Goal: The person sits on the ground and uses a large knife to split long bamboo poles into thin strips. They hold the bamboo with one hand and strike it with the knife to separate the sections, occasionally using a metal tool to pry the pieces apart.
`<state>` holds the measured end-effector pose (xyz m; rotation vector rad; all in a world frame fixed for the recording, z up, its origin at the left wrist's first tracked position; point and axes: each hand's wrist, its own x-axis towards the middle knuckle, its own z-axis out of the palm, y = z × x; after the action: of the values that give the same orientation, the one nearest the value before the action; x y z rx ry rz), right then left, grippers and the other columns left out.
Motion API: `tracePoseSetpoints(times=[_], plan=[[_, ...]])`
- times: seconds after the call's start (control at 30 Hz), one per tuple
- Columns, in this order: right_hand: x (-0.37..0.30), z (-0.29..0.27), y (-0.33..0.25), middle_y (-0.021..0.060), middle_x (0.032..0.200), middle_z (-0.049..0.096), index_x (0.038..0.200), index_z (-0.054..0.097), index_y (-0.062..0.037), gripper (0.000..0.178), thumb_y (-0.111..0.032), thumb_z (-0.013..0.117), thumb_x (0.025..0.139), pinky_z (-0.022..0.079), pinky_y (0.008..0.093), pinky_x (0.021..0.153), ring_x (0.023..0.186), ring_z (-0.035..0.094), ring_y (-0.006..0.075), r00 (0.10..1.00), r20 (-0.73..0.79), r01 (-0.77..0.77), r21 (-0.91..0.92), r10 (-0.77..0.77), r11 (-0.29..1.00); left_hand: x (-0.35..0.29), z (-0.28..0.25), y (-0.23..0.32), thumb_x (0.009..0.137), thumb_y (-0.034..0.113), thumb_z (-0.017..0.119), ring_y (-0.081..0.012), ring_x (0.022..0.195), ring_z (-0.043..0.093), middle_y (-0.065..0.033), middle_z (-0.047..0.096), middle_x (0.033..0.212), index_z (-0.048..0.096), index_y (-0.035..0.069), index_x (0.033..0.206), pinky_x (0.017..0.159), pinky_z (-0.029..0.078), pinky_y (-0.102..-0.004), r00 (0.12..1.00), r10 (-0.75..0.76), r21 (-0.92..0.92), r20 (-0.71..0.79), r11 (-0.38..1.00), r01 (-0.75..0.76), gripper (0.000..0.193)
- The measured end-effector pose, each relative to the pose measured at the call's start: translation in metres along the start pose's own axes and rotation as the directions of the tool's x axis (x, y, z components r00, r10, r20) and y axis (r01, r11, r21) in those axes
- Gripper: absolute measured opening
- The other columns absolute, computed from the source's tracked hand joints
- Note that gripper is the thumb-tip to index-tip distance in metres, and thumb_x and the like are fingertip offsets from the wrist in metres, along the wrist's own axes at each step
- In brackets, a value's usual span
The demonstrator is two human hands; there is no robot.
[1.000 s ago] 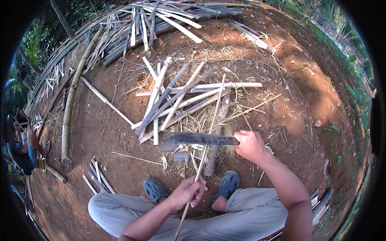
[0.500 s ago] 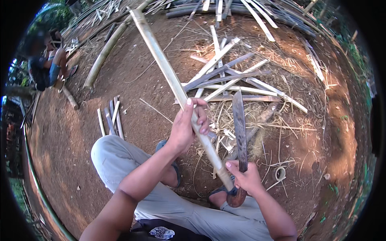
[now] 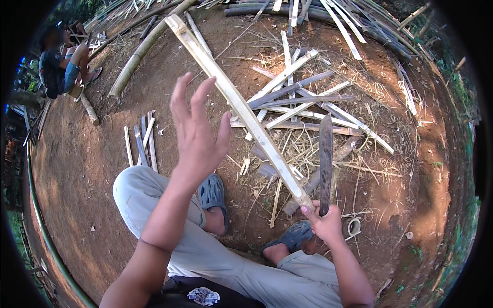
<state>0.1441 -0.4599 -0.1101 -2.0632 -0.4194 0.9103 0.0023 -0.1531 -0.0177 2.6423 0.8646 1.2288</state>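
My right hand (image 3: 324,222) grips a machete by its handle, with the dark blade (image 3: 325,159) pointing up and away. Between the thumb and fingers of that same hand is the near end of a long split bamboo strip (image 3: 255,126), which slants up to the far left with its pale, hollow inner side showing. My left hand (image 3: 199,131) is raised beside the strip's middle, fingers spread and holding nothing. Past the strip, several split bamboo pieces (image 3: 303,109) lie crisscrossed on the ground.
Thin shavings (image 3: 292,154) litter the brown soil. A small bamboo ring (image 3: 354,226) lies right of my right hand. Short strips (image 3: 141,143) lie beyond my left knee. A thick bamboo pole (image 3: 137,59) stretches away at far left, near a seated person (image 3: 61,69). Long bamboo poles (image 3: 308,15) are piled at the back.
My left hand has let go of the bamboo strip and opened to its left. The strip has turned to show its hollow side. My right hand, with the machete, has moved slightly right.
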Motion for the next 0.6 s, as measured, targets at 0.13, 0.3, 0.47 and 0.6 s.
tracePoseSetpoints(times=[0.13, 0.3, 0.47, 0.6], plan=[[0.015, -0.046, -0.003, -0.0067, 0.049, 0.043, 0.091, 0.073, 0.0008, 0.032, -0.025, 0.085, 0.077, 0.036, 0.0260, 0.048, 0.048, 0.039, 0.0047, 0.995, -0.086, 0.035, -0.144, -0.048, 0.989, 0.032, -0.041, -0.012, 0.062, 0.013, 0.086, -0.0341, 0.150, 0.003, -0.0100, 0.016, 0.160, 0.046, 0.026, 0.141, 0.124, 0.010, -0.0488, 0.943, 0.156, 0.312, 0.292, 0.917, -0.248, 0.090], [0.017, -0.114, -0.016, -0.0088, 0.056, 0.047, 0.089, 0.073, -0.0009, 0.029, -0.020, 0.088, 0.073, 0.034, 0.0244, 0.049, 0.053, 0.039, 0.0028, 0.970, -0.187, 0.091, -0.323, -0.158, 0.942, 0.034, -0.023, -0.032, 0.065, 0.027, 0.085, -0.0263, 0.086, 0.065, -0.0130, 0.066, 0.081, 0.068, 0.010, 0.095, 0.098, 0.046, -0.0399, 0.737, -0.003, 0.280, 0.675, 0.926, -0.253, 0.038], [0.008, -0.130, -0.027, -0.0066, 0.055, 0.040, 0.117, 0.065, -0.0035, 0.033, -0.019, 0.074, 0.089, 0.026, 0.0244, 0.046, 0.049, 0.032, 0.0043, 0.626, -0.653, 0.197, -0.396, -0.426, 0.897, -0.021, 0.023, 0.016, 0.079, 0.059, 0.073, -0.0188, 0.059, 0.065, -0.0070, 0.062, 0.061, 0.072, 0.009, 0.083, 0.059, 0.052, -0.0344, 0.390, -0.083, 0.028, 0.917, 0.989, 0.145, 0.051], [-0.005, -0.101, -0.028, -0.0027, 0.052, 0.043, 0.073, 0.051, -0.0061, 0.030, -0.020, 0.069, 0.092, 0.030, 0.0275, 0.042, 0.044, 0.037, 0.0064, 0.654, -0.573, 0.173, -0.523, -0.494, 0.835, -0.072, 0.051, 0.051, 0.092, 0.046, 0.066, -0.0090, 0.052, 0.052, -0.0013, 0.055, 0.062, 0.063, 0.004, 0.098, 0.050, 0.045, -0.0283, 0.103, 0.149, -0.175, 0.983, 0.639, 0.749, 0.043]])
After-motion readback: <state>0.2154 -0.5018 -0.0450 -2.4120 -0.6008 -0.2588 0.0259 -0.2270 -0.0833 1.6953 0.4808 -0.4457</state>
